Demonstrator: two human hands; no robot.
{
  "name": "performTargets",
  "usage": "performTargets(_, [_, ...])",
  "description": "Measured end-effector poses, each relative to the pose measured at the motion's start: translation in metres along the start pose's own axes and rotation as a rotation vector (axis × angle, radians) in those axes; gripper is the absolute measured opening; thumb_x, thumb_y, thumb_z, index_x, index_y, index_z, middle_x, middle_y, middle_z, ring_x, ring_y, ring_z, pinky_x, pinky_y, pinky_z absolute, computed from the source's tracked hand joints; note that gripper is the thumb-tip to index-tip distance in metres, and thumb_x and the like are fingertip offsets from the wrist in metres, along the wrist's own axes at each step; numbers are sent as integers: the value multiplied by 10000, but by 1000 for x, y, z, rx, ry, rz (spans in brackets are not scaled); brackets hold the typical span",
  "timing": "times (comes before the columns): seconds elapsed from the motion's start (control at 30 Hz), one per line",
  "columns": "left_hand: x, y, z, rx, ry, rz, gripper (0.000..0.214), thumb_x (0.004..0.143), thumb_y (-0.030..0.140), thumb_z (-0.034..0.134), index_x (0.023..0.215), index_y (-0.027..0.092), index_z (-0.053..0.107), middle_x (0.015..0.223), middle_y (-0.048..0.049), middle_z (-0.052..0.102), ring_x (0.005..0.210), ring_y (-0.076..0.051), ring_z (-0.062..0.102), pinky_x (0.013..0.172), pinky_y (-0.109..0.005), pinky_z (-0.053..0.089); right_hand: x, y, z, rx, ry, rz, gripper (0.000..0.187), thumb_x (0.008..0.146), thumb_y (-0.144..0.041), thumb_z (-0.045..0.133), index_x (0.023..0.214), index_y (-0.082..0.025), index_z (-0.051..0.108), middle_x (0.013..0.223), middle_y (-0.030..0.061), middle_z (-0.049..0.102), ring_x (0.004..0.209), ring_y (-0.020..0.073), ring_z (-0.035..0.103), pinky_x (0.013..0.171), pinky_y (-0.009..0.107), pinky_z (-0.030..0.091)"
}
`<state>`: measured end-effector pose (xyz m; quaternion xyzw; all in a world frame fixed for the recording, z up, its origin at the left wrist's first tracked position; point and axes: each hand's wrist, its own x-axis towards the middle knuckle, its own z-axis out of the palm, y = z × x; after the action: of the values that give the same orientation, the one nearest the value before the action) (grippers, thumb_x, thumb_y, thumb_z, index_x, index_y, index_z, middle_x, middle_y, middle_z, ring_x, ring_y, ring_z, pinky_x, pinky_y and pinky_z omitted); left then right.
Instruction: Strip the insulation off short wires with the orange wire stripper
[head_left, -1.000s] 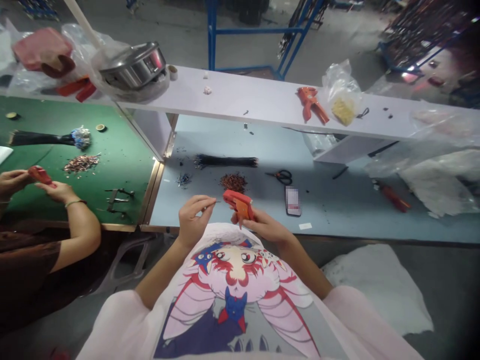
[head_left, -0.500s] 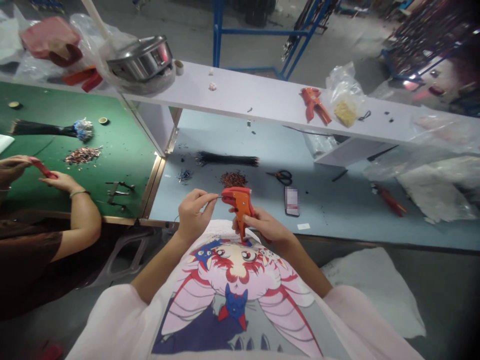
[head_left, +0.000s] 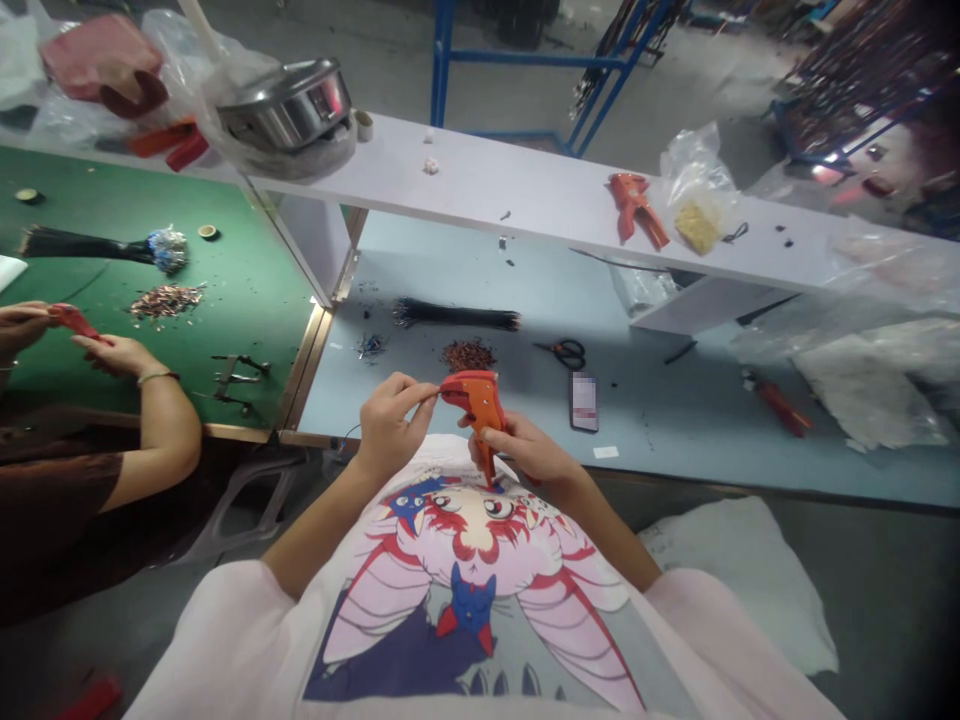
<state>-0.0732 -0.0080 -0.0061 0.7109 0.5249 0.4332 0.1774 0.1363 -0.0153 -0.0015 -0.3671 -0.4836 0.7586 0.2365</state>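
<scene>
At the near edge of the blue table (head_left: 675, 400), just above the person's lap, the right hand (head_left: 525, 450) is clenched around the handles of an orange hand tool (head_left: 476, 400). The tool stands with its head up and pointing toward the table's left side, its handles running down into the palm. The left hand (head_left: 390, 420) is beside it over the same edge, thumb and forefinger pinched together and touching the tool's head. What they pinch is too small to make out.

On the table, beyond the tool, lies a small pile of reddish-brown parts (head_left: 469, 355), and farther toward the far side a bundle of black wires (head_left: 457, 316) lies flat. Black-handled scissors (head_left: 562, 351) and a phone (head_left: 583, 400) lie around the table's middle, the phone nearer the front edge. A red-handled tool (head_left: 776, 405) lies toward the right end.

A white shelf (head_left: 525, 200) spans the table's far side. It carries a second orange tool (head_left: 636, 208), a clear plastic bag (head_left: 694, 195) and, at its left end, a round steel tin (head_left: 289, 110).

Left of the blue table, a green table (head_left: 247, 290) adjoins it, where a co-worker's hand (head_left: 120, 355) holds a small red tool (head_left: 71, 320).
</scene>
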Motion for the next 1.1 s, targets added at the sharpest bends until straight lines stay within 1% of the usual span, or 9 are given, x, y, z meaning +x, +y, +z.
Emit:
performTargets(0.1, [1,1,0,1,-1,3,155,832,220,544,889,188,684,747,-26,579,683,-114,522,633,-234,417,1,0,1,-16,11,23,290,846,-359,532,996,-111,527,608,2,587,485,109,550,455,228,439])
performTargets(0.27, [2,2,1,-6,-11,16,149,827,219,549,879,189,685,750,-31,583,684,-118,524,642,-244,424,1,1,1,-16,3,43,237,813,-351,581,858,-120,552,570,4,583,467,110,544,429,220,422])
performTargets(0.37, [4,-1,4,-25,-2,18,142,823,223,552,880,194,679,768,-33,590,700,-122,532,663,-251,431,4,4,-2,-8,-15,45,245,806,-370,588,765,-133,540,557,4,577,450,110,537,409,219,423])
performTargets(0.43, [6,-6,8,-65,0,9,134,823,217,552,881,185,668,768,-30,600,675,-115,523,660,-248,432,9,9,-5,4,-11,38,266,803,-387,586,715,-142,525,542,-1,568,447,112,536,413,225,438])
performTargets(0.6, [10,-25,25,-142,-34,-61,122,836,213,526,826,175,642,742,-17,615,639,-106,502,644,-236,421,26,25,-12,104,48,60,294,774,-400,612,660,-164,479,489,-29,524,417,105,517,417,228,440])
performTargets(0.73, [9,-42,40,-103,-66,-111,135,834,211,513,826,174,643,766,-24,622,649,-111,501,640,-238,412,39,38,-15,199,119,110,312,734,-401,657,654,-168,465,456,-47,500,377,93,481,412,232,436])
performTargets(0.87, [7,-58,55,-54,-114,-172,142,826,215,511,831,178,649,779,-24,627,649,-115,497,643,-243,407,48,48,-19,275,152,157,349,705,-406,688,632,-172,440,441,-55,476,365,82,457,399,225,418])
performTargets(0.97, [5,-72,68,-42,-156,-220,147,821,217,511,842,181,652,798,-27,635,672,-123,515,659,-248,411,54,57,-25,329,183,198,368,675,-400,719,651,-177,426,433,-64,467,355,72,432,387,211,387])
performTargets(1.1, [1,-87,83,-53,-213,-281,157,817,215,511,857,185,659,823,-36,642,698,-130,534,677,-255,421,61,70,-31,383,212,274,389,646,-403,737,701,-194,413,433,-75,468,353,79,425,380,215,386])
